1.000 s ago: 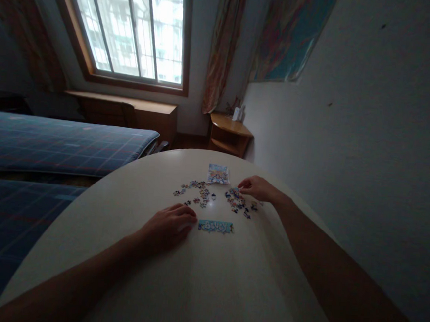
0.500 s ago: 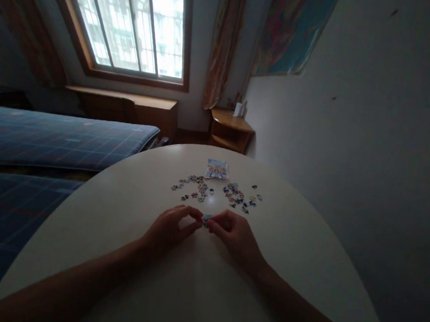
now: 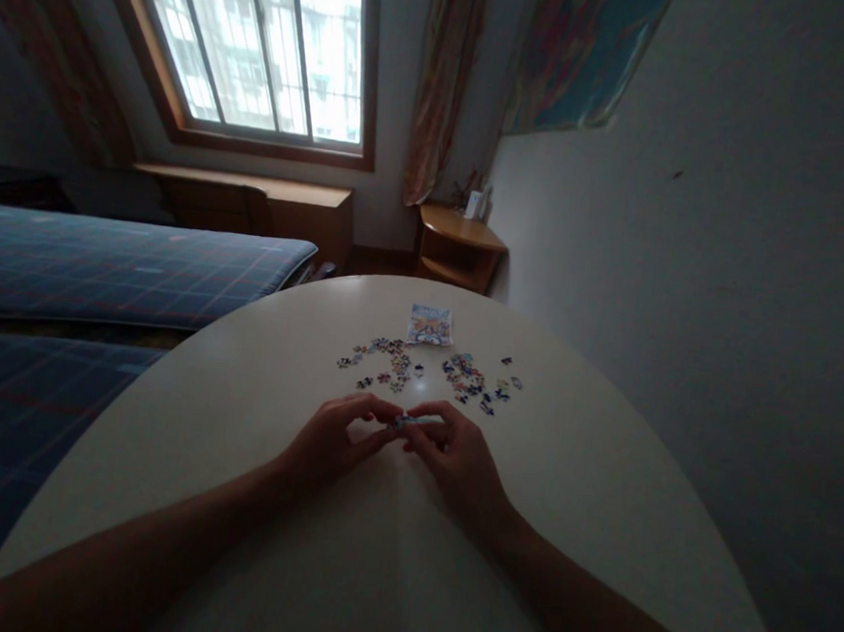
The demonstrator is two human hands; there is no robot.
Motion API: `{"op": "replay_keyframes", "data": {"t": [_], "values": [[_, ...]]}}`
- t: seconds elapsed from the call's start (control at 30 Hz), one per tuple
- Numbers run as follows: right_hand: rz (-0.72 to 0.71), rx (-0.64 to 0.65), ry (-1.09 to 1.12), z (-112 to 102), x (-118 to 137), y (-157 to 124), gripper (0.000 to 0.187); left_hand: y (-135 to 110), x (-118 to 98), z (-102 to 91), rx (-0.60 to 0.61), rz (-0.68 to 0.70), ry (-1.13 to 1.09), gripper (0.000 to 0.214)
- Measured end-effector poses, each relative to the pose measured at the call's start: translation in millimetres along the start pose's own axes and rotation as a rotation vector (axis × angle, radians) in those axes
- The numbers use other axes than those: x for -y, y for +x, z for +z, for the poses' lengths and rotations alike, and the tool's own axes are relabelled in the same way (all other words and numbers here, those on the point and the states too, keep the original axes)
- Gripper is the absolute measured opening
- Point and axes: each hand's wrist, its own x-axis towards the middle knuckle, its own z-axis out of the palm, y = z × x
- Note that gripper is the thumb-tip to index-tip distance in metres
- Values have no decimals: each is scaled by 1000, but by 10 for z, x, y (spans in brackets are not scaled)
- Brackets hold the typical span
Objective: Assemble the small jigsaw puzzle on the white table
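Note:
Both my hands meet at the middle of a round white table. My left hand and my right hand pinch, fingertip to fingertip, at a joined strip of blue jigsaw pieces, which is mostly hidden under the fingers. Beyond the hands lie two scatters of loose jigsaw pieces, the second scatter of pieces to the right. A small printed picture card lies flat behind them.
A bed with a blue checked cover runs along the left of the table. A wooden corner shelf and a low wooden cabinet stand under the window. A white wall is close on the right.
My right hand left the right scatter of pieces and came back to the blue strip, where both hands now pinch together. The view has tilted slightly down.

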Motion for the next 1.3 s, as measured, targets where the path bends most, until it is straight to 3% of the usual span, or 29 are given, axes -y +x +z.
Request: {"op": "replay_keyframes", "data": {"t": [0.13, 0.27, 0.4, 0.57, 0.77, 1.07, 1.3], "values": [[-33, 10, -81, 8, 17, -1, 26, -3, 46, 5, -14, 12, 37, 19], [-150, 14, -297, -65, 54, -23, 19, -25, 123, -13, 18, 11, 52, 16], [-309, -17, -601, -186, 36, -36, 20, -59, 179, -46, 100, 1, 135, 12], [-410, 71, -817, -247, -13, -35, 28, -78, 216, -59, 160, 28, 224, 12], [-409, 158, -876, -237, -22, -45, 24, -90, 203, -31, 199, 62, 319, 10], [-425, 204, -938, -257, 40, -58, 24, -87, 67, -48, 197, 96, 406, 11], [-426, 226, -969, -256, 52, -81, 25, -46, 75, -97, 266, 174, 444, 15]]}}
